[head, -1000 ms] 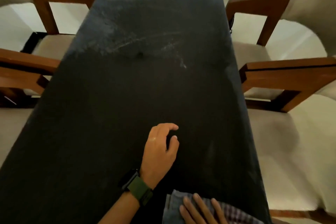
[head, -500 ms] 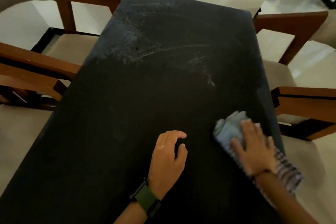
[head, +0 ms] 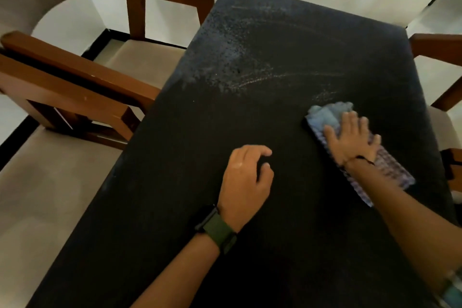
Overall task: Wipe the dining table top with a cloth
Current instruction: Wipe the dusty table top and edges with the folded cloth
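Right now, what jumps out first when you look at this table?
The right hand lies flat on a blue checked cloth near the black table's right edge. Beyond it, pale dusty streaks cover the far half. The left hand, above a green watch strap, rests mid-table.

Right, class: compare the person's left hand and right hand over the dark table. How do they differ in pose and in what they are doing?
1. The left hand has curled fingers and holds nothing; the right hand lies flat, fingers spread, pressing on the cloth.
2. The left hand's wrist wears a green-strapped watch; the right hand's wrist has a thin dark cord.
3. The left hand is nearer the middle of the table; the right hand is nearer its right edge.
Both hands are palm down.
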A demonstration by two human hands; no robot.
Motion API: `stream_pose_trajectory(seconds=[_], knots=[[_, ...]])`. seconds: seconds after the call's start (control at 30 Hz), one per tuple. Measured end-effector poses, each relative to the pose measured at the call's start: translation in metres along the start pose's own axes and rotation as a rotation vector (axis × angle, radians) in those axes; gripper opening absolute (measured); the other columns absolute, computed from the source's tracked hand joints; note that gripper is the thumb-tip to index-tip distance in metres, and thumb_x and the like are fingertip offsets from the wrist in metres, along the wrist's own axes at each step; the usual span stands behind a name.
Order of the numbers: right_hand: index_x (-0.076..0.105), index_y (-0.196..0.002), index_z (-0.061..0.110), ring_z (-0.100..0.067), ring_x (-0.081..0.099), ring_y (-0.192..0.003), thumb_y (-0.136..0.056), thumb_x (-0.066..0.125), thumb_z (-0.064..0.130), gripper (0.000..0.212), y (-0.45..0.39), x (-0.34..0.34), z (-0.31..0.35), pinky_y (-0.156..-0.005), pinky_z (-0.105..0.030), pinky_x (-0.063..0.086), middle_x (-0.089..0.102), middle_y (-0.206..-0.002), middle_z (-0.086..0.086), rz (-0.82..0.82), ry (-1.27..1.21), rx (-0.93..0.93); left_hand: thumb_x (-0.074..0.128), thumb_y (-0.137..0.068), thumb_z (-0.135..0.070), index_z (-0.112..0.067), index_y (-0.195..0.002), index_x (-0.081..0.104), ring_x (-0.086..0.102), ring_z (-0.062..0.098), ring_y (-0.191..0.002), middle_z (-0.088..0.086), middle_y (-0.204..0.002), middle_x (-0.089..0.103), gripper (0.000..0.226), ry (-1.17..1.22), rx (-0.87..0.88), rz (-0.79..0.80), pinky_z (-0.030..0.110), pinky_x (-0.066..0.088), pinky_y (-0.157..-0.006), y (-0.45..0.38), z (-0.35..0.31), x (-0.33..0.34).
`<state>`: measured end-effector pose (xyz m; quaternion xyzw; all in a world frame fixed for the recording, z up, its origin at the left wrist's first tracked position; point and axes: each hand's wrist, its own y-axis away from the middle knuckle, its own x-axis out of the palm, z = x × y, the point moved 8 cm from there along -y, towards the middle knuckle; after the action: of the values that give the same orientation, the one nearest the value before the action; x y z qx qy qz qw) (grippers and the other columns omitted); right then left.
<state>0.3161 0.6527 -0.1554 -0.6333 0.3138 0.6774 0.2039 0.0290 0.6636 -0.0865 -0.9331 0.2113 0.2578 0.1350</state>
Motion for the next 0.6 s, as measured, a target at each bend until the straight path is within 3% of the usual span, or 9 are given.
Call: stream_pose_trajectory(seconds=[0.33,0.6], knots=[[0.002,-0.151,0.023,-0.024,-0.008,-0.145,-0.093,0.018,0.062,0.072,0.009,0.017,0.256,-0.113,-0.056,-0.003,-0.005,-0.159,0.002,0.003,-0.019,-0.484,0.051,-0.087,-0.012,-0.017,-0.109,0.055,0.047,0.006,-0.102,-0.003,-0.111,0.056,0.023,-0.034,-0.062,-0.108,0.006,0.034,-0.08,-0.007,0.046,-0.071],[0.004,-0.15,0.024,-0.021,-0.007,-0.145,-0.094,0.019,0.059,0.067,0.071,0.016,0.392,-0.115,-0.049,-0.003,-0.002,-0.159,0.003,0.023,-0.086,-0.808,0.048,-0.087,-0.019,-0.02,-0.109,0.054,0.045,0.005,-0.106,-0.005,-0.111,0.056,0.023,-0.019,-0.166,-0.171,0.006,0.033,-0.084,0.016,0.082,-0.119]])
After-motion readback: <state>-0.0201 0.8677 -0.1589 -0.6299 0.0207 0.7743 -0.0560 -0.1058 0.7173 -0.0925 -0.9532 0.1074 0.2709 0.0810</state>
